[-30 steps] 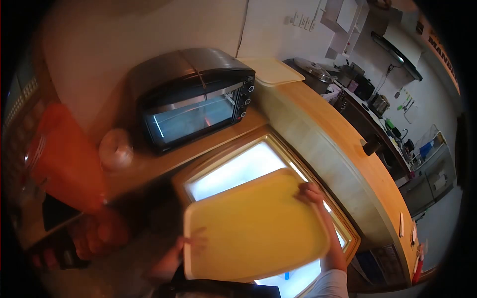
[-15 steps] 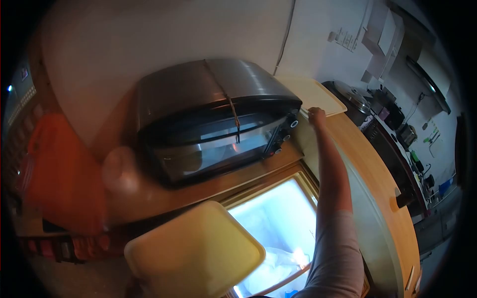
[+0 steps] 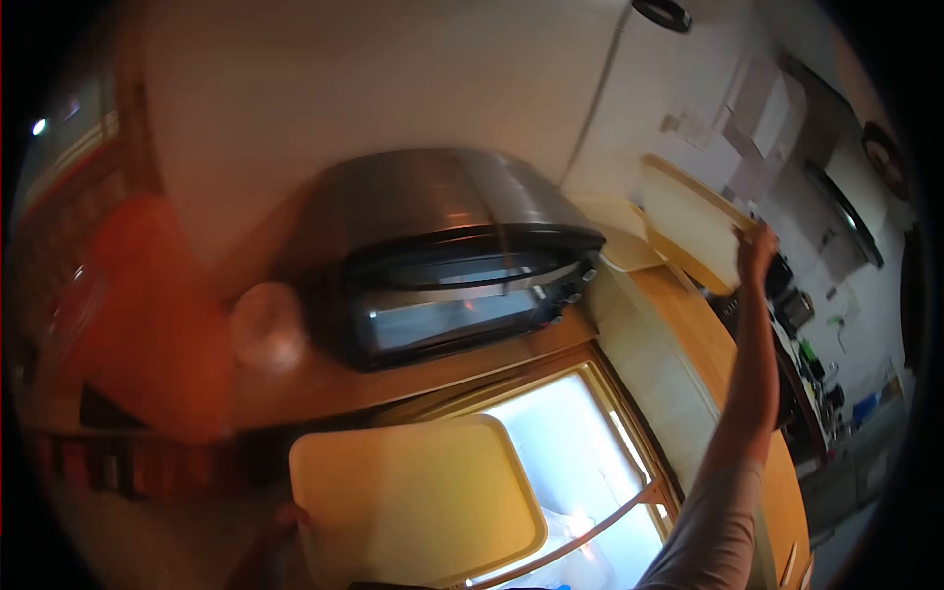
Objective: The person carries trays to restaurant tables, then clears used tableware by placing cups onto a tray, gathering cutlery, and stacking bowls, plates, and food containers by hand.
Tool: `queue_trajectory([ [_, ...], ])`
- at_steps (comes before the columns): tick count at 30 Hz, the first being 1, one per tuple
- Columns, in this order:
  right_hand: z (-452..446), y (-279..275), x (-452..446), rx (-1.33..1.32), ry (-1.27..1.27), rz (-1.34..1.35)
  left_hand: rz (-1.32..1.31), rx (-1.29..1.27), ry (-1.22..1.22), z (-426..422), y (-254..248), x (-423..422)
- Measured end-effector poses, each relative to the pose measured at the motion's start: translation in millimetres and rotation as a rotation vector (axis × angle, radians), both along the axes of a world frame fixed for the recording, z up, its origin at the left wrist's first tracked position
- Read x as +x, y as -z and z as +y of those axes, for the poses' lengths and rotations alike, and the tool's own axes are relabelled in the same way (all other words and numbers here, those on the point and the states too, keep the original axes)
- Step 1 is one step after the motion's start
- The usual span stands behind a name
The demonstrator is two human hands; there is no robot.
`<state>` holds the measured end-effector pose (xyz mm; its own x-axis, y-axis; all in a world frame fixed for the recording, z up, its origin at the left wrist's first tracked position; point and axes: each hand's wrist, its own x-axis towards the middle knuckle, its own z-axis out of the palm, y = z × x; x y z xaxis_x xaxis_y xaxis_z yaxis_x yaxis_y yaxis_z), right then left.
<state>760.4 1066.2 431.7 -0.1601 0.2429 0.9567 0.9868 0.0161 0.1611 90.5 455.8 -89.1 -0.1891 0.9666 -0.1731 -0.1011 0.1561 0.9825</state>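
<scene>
My right hand (image 3: 755,258) grips the near edge of a yellow tray (image 3: 693,218), raised and tilted above the wooden counter on the right. Beneath it, a second yellow tray (image 3: 621,234) lies on the counter beside the oven. At the lower left, my left hand (image 3: 285,526) is dim and blurred at the side edge of another yellow tray (image 3: 413,501). Its fingers are closed on that edge, partly hidden by the tray. This tray hangs in front of a lit, open freezer-like compartment (image 3: 570,433) and covers part of it.
A steel and black toaster oven (image 3: 462,256) stands on the wooden surface ahead. To its left are a round pale object (image 3: 267,329) and an orange bag-like bundle (image 3: 147,324), both blurred. Kitchen items line the worktop beyond the counter (image 3: 688,320) at right.
My right hand has lifted a tray off the counter and moved it to the right, tilting it up. The tray at my left hand shifts slightly right in view as the camera turns.
</scene>
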Motion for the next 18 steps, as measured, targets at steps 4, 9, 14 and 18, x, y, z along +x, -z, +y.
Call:
queue_trajectory([
  [4, -159.9, -49.3, -17.0, -0.116, -0.295, 0.219, -0.007, 0.008, -0.071, -66.4, -42.2, 17.6],
  [9, -337.8, -16.0, 13.5, -0.003, -0.120, 0.014, -0.093, -0.038, -0.003, -163.8, 17.3, -10.9],
  [14, -551.1, 13.9, -119.8, 0.027, -0.159, 0.168, -0.287, 0.032, -0.238, -285.9, 27.4, -13.3],
  [18, -605.1, 32.2, -176.9, -0.134, -0.285, 0.126, -0.538, 0.025, -0.524, -346.8, -90.5, 7.2],
])
